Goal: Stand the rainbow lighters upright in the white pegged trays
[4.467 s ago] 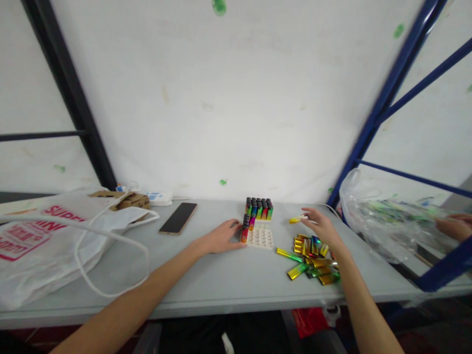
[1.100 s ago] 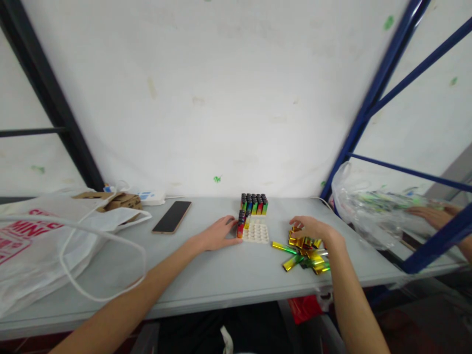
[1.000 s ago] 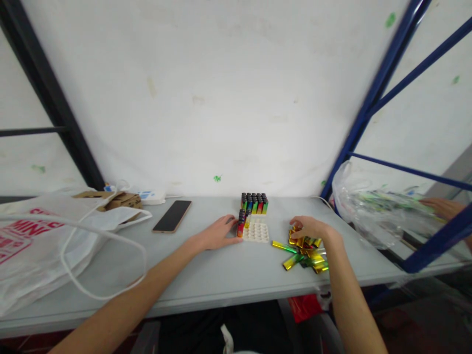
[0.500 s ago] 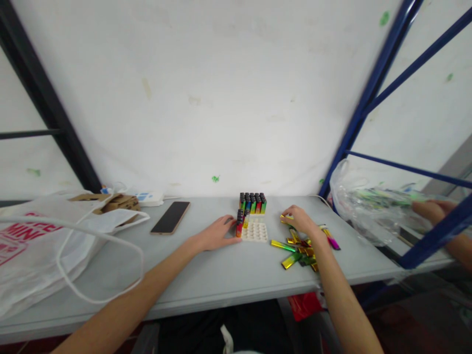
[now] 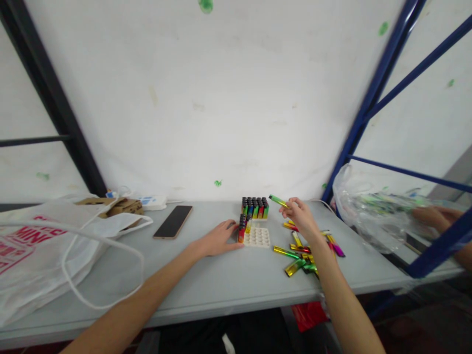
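Observation:
My right hand (image 5: 299,214) is raised over the table, pinching one end of a green and gold lighter (image 5: 278,201) whose black end points to the left. My left hand (image 5: 220,238) lies at the left side of a white tray (image 5: 261,238) with rows of small slots, its thumb and fingers spread around the tray's left edge. A few upright lighters (image 5: 242,231) with black tops fill that left side. Behind it stands a full block of colourful upright lighters (image 5: 255,208). Below my right wrist lies a loose pile of shiny lighters (image 5: 295,266), partly hidden by the forearm.
A phone (image 5: 173,222) lies on the grey table (image 5: 206,290) to the left. Farther left are a white plastic bag (image 5: 44,255) and cardboard (image 5: 127,206). At the right, a blue metal post (image 5: 354,132) rises beside a clear plastic bag (image 5: 363,216); another person's hand (image 5: 437,216) is beyond it.
My right hand has lifted from the table behind the pile and now holds a green and gold lighter in the air. The left hand keeps its place by the tray.

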The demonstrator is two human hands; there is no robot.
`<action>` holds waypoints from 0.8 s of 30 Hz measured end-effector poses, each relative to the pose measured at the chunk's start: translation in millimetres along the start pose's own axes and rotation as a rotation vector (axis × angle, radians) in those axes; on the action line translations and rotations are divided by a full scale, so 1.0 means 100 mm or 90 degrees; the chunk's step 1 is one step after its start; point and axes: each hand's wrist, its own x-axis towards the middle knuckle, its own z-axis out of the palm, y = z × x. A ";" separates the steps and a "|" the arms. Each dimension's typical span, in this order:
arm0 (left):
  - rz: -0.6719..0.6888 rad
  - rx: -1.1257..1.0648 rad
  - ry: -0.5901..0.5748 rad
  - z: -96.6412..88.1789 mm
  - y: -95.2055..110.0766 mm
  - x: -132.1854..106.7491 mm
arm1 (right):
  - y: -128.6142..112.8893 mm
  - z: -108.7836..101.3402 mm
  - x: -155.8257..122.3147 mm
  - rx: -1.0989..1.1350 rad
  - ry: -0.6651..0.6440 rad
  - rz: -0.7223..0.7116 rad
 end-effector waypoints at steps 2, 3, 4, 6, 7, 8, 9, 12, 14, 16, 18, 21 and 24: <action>0.005 -0.008 0.006 0.00 0.00 0.00 | -0.05 0.08 -0.04 0.055 0.000 0.036; 0.008 -0.013 0.010 0.00 0.00 0.00 | -0.08 0.10 -0.06 0.069 -0.004 0.051; 0.010 -0.018 0.013 0.00 -0.01 0.00 | -0.10 0.13 -0.08 0.078 -0.013 0.064; 0.011 -0.025 0.016 0.01 -0.01 0.00 | -0.13 0.17 -0.11 0.089 -0.047 0.077; 0.010 -0.025 0.016 0.01 -0.01 0.00 | -0.14 0.19 -0.13 0.097 -0.070 0.080; 0.009 -0.024 0.015 0.01 -0.01 0.00 | -0.15 0.21 -0.14 0.107 -0.091 0.083; 0.010 -0.024 0.015 0.02 -0.02 0.00 | -0.15 0.24 -0.16 0.119 -0.108 0.086; 0.017 -0.029 0.018 0.03 -0.03 0.01 | -0.14 0.34 -0.20 0.162 -0.129 0.098; 0.023 -0.033 0.024 0.04 -0.04 0.01 | -0.12 0.40 -0.23 0.173 -0.133 0.108; 0.026 -0.033 0.026 0.04 -0.05 0.01 | -0.10 0.47 -0.25 0.160 -0.158 0.117; 0.025 -0.031 0.025 0.04 -0.05 0.01 | -0.08 0.53 -0.27 0.131 -0.192 0.113; 0.018 -0.030 0.022 0.04 -0.04 0.00 | -0.04 0.61 -0.29 0.084 -0.231 0.083; 0.010 -0.026 0.018 0.03 -0.02 0.00 | 0.00 0.66 -0.30 0.044 -0.229 0.052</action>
